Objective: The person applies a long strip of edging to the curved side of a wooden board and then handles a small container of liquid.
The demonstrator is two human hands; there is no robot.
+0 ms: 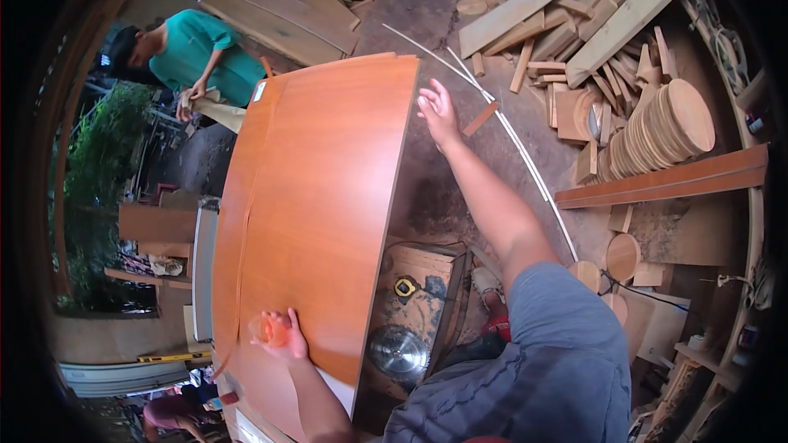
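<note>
A large orange-brown wood-faced panel (324,189) lies in front of me, glossy, with a small white label near its far left corner. A thin brown strip (249,217) runs lengthwise along its left side. Over the near part of the panel, my left hand (287,340) is curled round a translucent orange round object (269,331); its exact kind is unclear. My right hand (439,111) is raised just off the panel's far right edge, fingers apart and holding nothing.
Beneath the panel's right side, a wooden box (423,267) bears a yellow-black tape measure (405,287) and a circular saw blade (400,353). Long pale strips (517,143) cross the floor. Stacked round discs (657,131) and planks (636,16) are at right. A person in green (201,49) stands far left.
</note>
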